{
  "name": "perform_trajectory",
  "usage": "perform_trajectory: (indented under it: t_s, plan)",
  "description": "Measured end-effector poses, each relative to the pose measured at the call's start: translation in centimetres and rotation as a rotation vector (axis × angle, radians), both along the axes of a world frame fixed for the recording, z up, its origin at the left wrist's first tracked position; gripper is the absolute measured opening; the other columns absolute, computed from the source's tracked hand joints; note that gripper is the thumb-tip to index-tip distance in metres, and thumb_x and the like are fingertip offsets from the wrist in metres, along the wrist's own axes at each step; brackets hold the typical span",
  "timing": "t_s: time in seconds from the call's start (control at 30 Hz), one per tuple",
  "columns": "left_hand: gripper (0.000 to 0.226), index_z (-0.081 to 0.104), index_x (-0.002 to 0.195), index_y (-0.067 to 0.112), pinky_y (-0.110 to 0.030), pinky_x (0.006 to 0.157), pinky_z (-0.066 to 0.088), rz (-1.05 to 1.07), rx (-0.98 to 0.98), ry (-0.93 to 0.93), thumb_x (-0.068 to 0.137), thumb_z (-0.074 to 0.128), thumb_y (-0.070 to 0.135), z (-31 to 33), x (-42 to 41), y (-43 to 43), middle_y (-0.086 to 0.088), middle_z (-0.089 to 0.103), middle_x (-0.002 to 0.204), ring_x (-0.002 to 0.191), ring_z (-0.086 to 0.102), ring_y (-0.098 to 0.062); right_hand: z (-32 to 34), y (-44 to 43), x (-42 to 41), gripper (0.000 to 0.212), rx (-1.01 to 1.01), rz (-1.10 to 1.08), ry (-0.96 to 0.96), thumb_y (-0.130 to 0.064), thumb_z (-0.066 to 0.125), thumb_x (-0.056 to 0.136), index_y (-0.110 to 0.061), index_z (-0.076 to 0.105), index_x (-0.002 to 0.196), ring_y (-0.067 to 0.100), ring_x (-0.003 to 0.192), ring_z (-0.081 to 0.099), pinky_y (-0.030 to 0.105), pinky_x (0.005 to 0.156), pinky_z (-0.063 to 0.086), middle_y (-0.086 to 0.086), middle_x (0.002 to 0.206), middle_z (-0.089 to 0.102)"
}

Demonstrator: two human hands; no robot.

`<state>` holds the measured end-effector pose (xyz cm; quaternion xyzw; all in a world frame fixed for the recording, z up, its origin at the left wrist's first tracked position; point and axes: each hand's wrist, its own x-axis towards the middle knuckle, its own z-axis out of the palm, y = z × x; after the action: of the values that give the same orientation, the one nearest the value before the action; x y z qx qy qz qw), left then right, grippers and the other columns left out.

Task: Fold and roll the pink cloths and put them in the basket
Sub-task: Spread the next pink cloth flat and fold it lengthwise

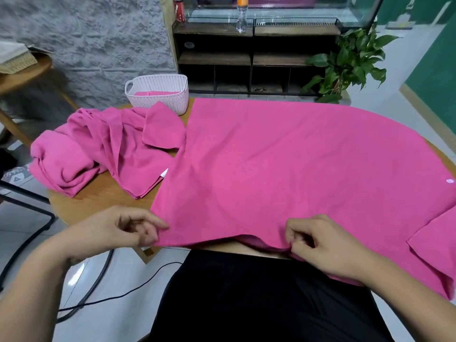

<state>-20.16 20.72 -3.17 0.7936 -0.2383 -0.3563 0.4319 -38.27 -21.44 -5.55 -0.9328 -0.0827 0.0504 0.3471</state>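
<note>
the spread pink cloth (283,164) lies flat over the bench (103,196), nearer the person than the basket (158,93), and its near hem hangs off the bench edge. the left hand (118,230) has curled fingers and pinches the near corner on the basket's side. the right hand (328,245) pinches a small tuck of the same hem farther from the basket. a crumpled heap of pink cloths (98,149) sits just in front of the basket, and one pink cloth (148,93) already lies inside it. the step in hand looks like the first fold. to do it well, i would slide the right hand out to the true corner, keep both pinches level, and lift the hem taut. then carry it toward the basket, match the corners, and smooth the sag between the hands before rolling.
</note>
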Motion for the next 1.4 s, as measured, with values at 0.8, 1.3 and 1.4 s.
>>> perform_trajectory:
  t_s: [0.8,1.3,1.4]
  plan:
    - [0.069,0.041,0.157,0.043,-0.059,0.104,0.046,0.236,0.498,-0.846,0.094,0.067,0.034,-6.4,17.4,-8.5,0.003,0.049,0.154,0.137,0.046,-0.033,-6.3,0.4,18.1,0.027,-0.333,-0.169,-0.375,-0.035,0.052,0.098,-0.022,0.064,0.117,0.027,0.105,0.054,0.047,0.093,0.045,0.000,0.111,0.059]
    - [0.004,0.055,0.102,0.007,-0.052,0.080,0.046,0.496,0.183,-1.067,0.098,0.056,0.009,-4.7,18.0,-7.8,-0.016,0.052,0.106,0.095,0.054,-0.037,-7.1,0.5,17.7,0.022,-0.355,-0.230,-0.397,-0.035,0.054,0.099,-0.020,0.062,0.112,0.022,0.102,0.051,0.043,0.093,0.044,-0.005,0.109,0.056]
    - [0.004,0.053,0.104,0.008,-0.054,0.075,0.047,0.492,0.208,-1.200,0.102,0.052,0.011,-1.5,18.0,-7.0,-0.016,0.049,0.110,0.090,0.054,-0.040,-7.3,0.5,17.8,0.022,-0.355,-0.230,-0.404,-0.035,0.055,0.099,-0.020,0.062,0.112,0.021,0.102,0.052,0.042,0.093,0.044,-0.005,0.109,0.056]
